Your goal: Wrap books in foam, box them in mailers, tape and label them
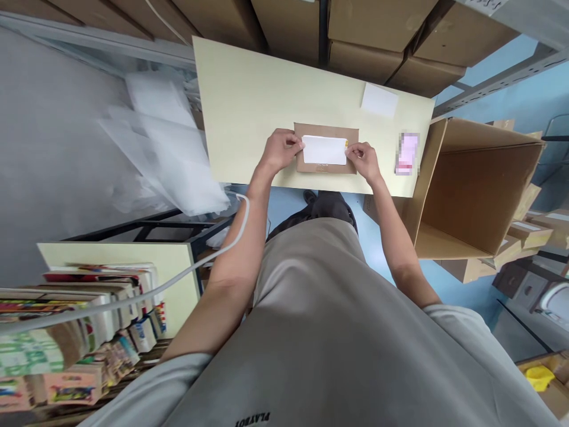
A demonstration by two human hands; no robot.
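Nearest the camera, a grey cloth T-shirt (311,308) with small dark lettering, legible upside down as PLAYBOY; beyond it, near the front edge of a pale cream rectangular tabletop (249,101), a flat brown cardboard parcel (326,130) bearing a thin white rectangular paper-like label (324,150) — perhaps touching it, perhaps just above; impossible to tell from overhead; pinched at its left end between thumb and fingertips of the left hand (283,149), likewise at its right end by the right hand (363,161).

Looks very light, thin and bendable; probably easy to crease or curl, and hard to shift once stuck, if sticky underneath; best taken lightly by the two short ends, with the middle untouched; supported by cardboard apparently stiff enough to press against.

On the label's upper right corner, a small yellow mark (346,143) — too small to read; otherwise, no legible print; along the parcel's near side, faint unreadable markings; farther right on the tabletop, a plain-looking white paper sheet (379,101) and a pixelated pink item (407,154), close to a large open brown cardboard box (475,190); at top right, on a grey metal shelf beam (515,18), dark hyphenated characters, perhaps fives; at lower left, colourful stacked books (111,290) with spines too blurred to make out.
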